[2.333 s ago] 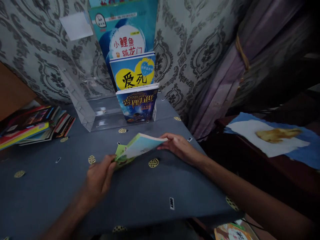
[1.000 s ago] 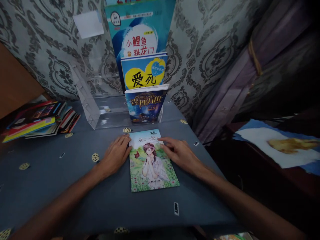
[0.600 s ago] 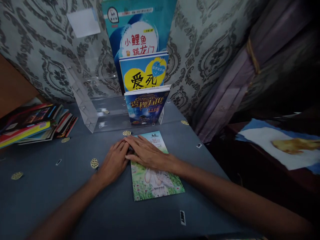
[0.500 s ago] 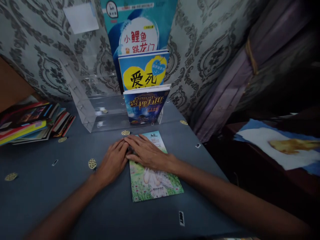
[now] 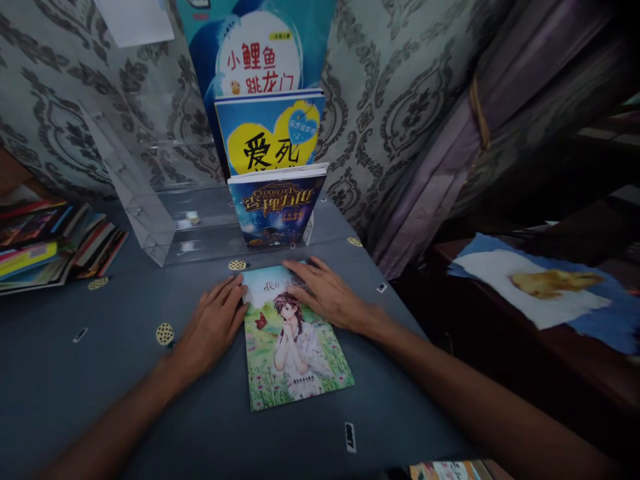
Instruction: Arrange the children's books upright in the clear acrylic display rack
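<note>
A book point(image 5: 295, 347) with an illustrated cover, a figure in a flowery meadow and a red butterfly, lies flat on the dark table point(image 5: 200, 427). My left hand point(image 5: 215, 317) rests at its upper left edge, fingers stretched out, fingertips at the cover's side. Across the upper right corner lies my right hand point(image 5: 327, 293), fingers spread, covering part of the title. Behind the book, a clear acrylic stand point(image 5: 150, 227) carries a dark blue book point(image 5: 277, 207), a blue and yellow book point(image 5: 270, 133) and a tall teal book point(image 5: 260, 47) in rising steps.
Piled books point(image 5: 55, 247) are at the left. A patterned curtain point(image 5: 390, 100) hangs behind the stand, with a tied purple drape point(image 5: 440, 167). Beyond the table's right edge lies a blue and white cloth point(image 5: 540, 287). Another book point(image 5: 445, 471) shows at the bottom edge.
My right hand has slid right, away from my left hand, uncovering the middle of the book's cover. The hands were touching before and are now apart. The view has shifted slightly.
</note>
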`<state>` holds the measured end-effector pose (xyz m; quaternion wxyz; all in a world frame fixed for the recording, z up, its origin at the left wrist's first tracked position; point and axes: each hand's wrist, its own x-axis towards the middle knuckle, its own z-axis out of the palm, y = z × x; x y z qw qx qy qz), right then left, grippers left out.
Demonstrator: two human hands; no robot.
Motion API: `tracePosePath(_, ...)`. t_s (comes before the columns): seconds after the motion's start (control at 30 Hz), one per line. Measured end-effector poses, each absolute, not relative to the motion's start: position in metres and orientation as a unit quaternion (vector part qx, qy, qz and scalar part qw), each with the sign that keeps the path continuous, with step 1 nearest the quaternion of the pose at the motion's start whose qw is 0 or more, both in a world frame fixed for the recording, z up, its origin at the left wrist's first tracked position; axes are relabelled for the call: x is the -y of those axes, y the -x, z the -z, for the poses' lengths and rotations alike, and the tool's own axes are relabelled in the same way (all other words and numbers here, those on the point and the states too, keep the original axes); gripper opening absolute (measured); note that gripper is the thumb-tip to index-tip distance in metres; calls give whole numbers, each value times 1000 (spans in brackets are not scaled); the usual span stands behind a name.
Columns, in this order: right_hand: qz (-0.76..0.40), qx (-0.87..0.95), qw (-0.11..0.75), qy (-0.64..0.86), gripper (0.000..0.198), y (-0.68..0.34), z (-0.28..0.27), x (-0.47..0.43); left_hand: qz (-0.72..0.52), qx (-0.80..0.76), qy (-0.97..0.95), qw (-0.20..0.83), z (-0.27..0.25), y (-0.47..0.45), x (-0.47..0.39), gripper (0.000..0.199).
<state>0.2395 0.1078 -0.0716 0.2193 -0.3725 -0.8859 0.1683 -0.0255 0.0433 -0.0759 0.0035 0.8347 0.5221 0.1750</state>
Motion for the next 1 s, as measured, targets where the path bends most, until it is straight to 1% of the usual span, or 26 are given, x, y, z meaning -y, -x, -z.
tracePosePath(0.1, -200, 858, 257, 397, 48, -252, 69, -115, -181, -525, -832, 12, 76, 26, -43, 38)
tracePosePath(0.17, -241, 836, 286, 402, 46, -258, 66, -121, -192, -520, -832, 12, 76, 27, -44, 38)
tracePosePath(0.3, -337, 784, 339, 396, 53, -264, 65, -129, -199, -491, -848, -1, 71, 28, -48, 35)
tracePosePath(0.43, -383, 753, 370, 386, 56, -265, 70, -134, -177, -446, -877, -8, 65, 21, -58, 35)
tracePosePath(0.7, -362, 767, 371, 378, 55, -266, 71, -137, -147, -352, -924, 41, 59, -30, -93, 37)
tracePosePath(0.83, -352, 773, 378, 367, 53, -265, 72, -138, -133, -333, -932, 41, 59, -48, -102, 38)
tracePosePath(1.0, -328, 788, 363, 373, 47, -266, 73, -140, -133, -327, -935, 36, 61, -52, -105, 39)
